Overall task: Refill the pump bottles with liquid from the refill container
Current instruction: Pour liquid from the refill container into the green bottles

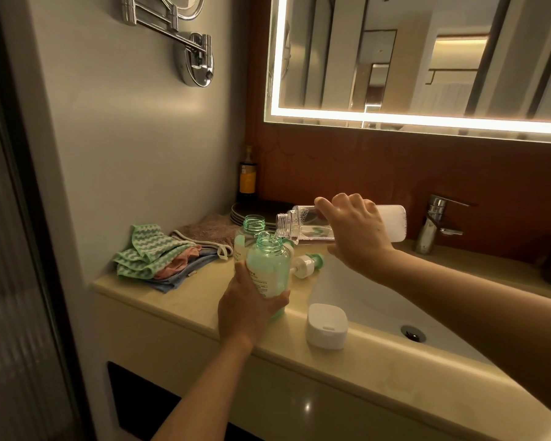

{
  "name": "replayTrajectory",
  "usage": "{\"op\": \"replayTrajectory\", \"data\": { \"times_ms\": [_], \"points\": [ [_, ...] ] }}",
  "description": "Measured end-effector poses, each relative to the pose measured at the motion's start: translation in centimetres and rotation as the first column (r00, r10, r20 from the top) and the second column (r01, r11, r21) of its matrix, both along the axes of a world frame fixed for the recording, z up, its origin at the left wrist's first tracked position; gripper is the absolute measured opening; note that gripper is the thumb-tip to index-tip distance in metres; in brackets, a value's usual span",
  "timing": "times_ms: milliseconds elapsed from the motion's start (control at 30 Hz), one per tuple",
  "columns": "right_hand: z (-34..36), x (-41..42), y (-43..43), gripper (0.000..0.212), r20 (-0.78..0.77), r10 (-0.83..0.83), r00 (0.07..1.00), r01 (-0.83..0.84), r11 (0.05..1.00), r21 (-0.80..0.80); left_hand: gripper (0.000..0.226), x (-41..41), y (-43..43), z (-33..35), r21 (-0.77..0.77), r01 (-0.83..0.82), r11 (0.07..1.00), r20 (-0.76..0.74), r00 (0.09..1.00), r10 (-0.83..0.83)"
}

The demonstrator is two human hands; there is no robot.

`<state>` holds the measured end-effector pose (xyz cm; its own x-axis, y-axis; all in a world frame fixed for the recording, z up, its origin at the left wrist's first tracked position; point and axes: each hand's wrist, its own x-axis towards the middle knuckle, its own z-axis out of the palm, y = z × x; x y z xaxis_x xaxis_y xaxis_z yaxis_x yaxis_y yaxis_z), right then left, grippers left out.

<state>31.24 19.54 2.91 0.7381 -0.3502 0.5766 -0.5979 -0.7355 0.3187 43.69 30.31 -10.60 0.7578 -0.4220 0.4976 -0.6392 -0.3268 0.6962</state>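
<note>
Right hand (355,232) grips tilted refill container (303,225); left hand (248,305) grips green bottle (268,272), label unreadable.

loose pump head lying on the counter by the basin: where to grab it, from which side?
Take the pump head by its green collar, the widest part, pinching across it from above. It lies on its side on the counter, white nozzle end toward the near bottle, so a top-down approach clears the bottle and the sink edge. Its dip tube isn't visible.

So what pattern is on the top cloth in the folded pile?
Green and white zigzag stripes on the top cloth; the head view, the only one, shows it.
</note>
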Motion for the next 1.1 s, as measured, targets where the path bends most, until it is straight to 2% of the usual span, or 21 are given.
{"op": "replayTrajectory", "data": {
  "times_ms": [1100],
  "points": [
    [0.25,-0.01,-0.12,0.064,-0.007,0.008,1.000,-0.008,1.000,-0.024,0.089,-0.09,0.10,-0.01,-0.009,0.002,1.000,0.006,1.000,-0.002]
  ]
}}
